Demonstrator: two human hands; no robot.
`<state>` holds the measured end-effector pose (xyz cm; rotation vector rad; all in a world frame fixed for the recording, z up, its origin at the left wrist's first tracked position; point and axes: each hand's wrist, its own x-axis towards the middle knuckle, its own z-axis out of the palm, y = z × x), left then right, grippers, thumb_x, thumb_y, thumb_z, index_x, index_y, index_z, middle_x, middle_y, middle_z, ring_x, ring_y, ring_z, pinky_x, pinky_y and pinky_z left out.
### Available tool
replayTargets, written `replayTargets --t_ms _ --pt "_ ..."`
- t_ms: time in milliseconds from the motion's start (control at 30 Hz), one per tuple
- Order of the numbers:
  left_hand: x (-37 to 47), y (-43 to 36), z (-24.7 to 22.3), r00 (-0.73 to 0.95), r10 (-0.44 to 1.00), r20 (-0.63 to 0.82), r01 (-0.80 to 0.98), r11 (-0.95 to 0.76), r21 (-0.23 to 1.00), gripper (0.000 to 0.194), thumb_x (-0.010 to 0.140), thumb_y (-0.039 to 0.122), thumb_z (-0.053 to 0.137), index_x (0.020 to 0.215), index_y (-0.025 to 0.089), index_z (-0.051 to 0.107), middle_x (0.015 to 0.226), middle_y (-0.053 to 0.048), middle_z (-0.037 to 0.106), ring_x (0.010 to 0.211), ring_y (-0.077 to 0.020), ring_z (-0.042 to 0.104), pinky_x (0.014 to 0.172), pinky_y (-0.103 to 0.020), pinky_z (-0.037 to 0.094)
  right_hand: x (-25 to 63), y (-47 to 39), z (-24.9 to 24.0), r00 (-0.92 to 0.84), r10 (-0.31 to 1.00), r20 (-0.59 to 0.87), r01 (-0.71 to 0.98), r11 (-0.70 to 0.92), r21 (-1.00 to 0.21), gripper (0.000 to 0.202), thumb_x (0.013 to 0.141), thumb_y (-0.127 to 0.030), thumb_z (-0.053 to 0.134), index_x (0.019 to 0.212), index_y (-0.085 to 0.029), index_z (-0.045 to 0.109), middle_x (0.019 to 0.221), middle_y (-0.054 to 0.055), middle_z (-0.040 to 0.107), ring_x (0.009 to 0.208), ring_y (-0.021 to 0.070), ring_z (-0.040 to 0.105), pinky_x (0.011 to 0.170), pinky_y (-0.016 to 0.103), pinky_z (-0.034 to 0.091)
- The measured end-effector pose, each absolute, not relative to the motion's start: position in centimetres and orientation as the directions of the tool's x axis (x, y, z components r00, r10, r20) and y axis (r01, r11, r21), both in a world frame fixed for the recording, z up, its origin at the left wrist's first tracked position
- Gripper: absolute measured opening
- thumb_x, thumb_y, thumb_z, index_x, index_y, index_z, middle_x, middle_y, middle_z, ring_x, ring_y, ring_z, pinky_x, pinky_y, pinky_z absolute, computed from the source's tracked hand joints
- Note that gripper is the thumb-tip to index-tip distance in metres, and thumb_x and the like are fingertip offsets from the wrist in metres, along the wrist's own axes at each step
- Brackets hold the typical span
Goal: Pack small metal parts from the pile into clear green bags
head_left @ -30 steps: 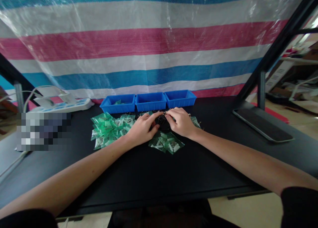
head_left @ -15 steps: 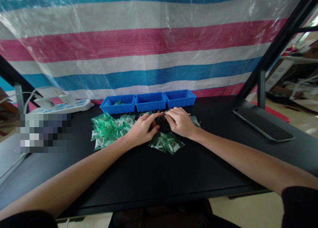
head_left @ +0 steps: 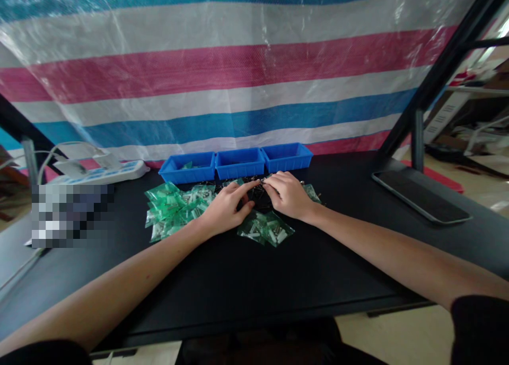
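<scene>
My left hand (head_left: 226,207) reaches over a pile of small dark screw-like pieces (head_left: 260,198), its index finger stretched out and its thumb apart. That index fingertip meets the fingertips of my right hand (head_left: 288,194) above the pile. The fingers of my right hand are pinched together, and a tiny piece at their tips is too small to name. Just in front of the hands lie clear green bags (head_left: 265,228) with white plugs and metal screws inside. More such bags (head_left: 175,206) are heaped beside my left hand, and another bag (head_left: 312,193) is partly hidden behind my right wrist.
Three blue bins (head_left: 240,163) stand in a row behind the pile; the left one holds some green bags. A power strip (head_left: 119,171) with plugs and cables lies at the left, near a blurred-out object (head_left: 69,214). A phone (head_left: 421,196) lies at the right. Striped sheeting (head_left: 238,79) hangs behind.
The hands keep almost the same pose over the pile, with only slight finger movement. The whole view has shifted a little. Bags and bins stay in place.
</scene>
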<state>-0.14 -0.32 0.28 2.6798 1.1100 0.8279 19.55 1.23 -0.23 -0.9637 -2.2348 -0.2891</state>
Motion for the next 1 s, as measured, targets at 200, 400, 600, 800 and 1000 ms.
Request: replayTargets --t_ms 200,400,600,800,1000 --pt "-0.08 -0.45 0.47 0.572 0.699 0.430 0.621 -0.711 0.330 0.045 0.083 0.022 0.048 0.128 0.018 0.046 0.079 -0.003 0.061 0.085 -0.0197 0.053 0.079 -0.033 0.046 19.59 1.26 -0.22 -0.506 0.562 0.655 0.705 0.707 -0.061 0.027 0.092 -0.020 0.037 0.079 -0.016 0.061 0.073 0.006 0.062 0.071 0.0182 0.049 0.071 0.031 0.033" --pt "-0.07 -0.38 0.31 0.560 0.701 0.441 0.623 -0.707 0.333 0.040 0.083 0.023 0.048 0.122 0.016 0.048 0.079 -0.003 0.061 0.084 -0.0195 0.054 0.079 -0.033 0.046 19.52 1.16 -0.24 -0.516 0.566 0.643 0.696 0.715 -0.071 0.026 0.091 -0.020 0.038 0.079 -0.015 0.061 0.074 0.007 0.063 0.072 0.0182 0.050 0.071 0.031 0.033" --pt "0.03 -0.29 0.19 0.554 0.693 0.462 0.629 -0.712 0.312 0.031 0.083 0.022 0.047 0.114 0.015 0.049 0.077 -0.003 0.060 0.081 -0.0186 0.055 0.077 -0.033 0.046 19.38 1.09 -0.25 -0.519 0.592 0.617 0.693 0.713 -0.102 0.025 0.091 -0.021 0.040 0.079 -0.016 0.061 0.075 0.006 0.063 0.073 0.0178 0.052 0.071 0.030 0.034" --pt "0.08 -0.31 0.22 0.550 0.704 0.449 0.654 -0.698 0.292 0.032 0.084 0.022 0.047 0.115 0.015 0.050 0.078 -0.003 0.060 0.081 -0.0190 0.054 0.074 -0.033 0.046 19.27 1.19 -0.33 -0.497 0.605 0.622 0.687 0.712 -0.144 0.024 0.090 -0.020 0.041 0.079 -0.016 0.062 0.076 0.007 0.064 0.073 0.0178 0.053 0.071 0.030 0.036" --pt "0.07 -0.23 0.20 0.566 0.700 0.436 0.663 -0.701 0.264 0.041 0.084 0.022 0.047 0.125 0.017 0.048 0.080 -0.004 0.062 0.086 -0.0202 0.054 0.080 -0.034 0.045 19.30 1.19 -0.26 -0.461 0.618 0.637 0.670 0.713 -0.207 0.021 0.089 -0.019 0.043 0.078 -0.016 0.061 0.077 0.007 0.066 0.073 0.0177 0.054 0.071 0.029 0.036"
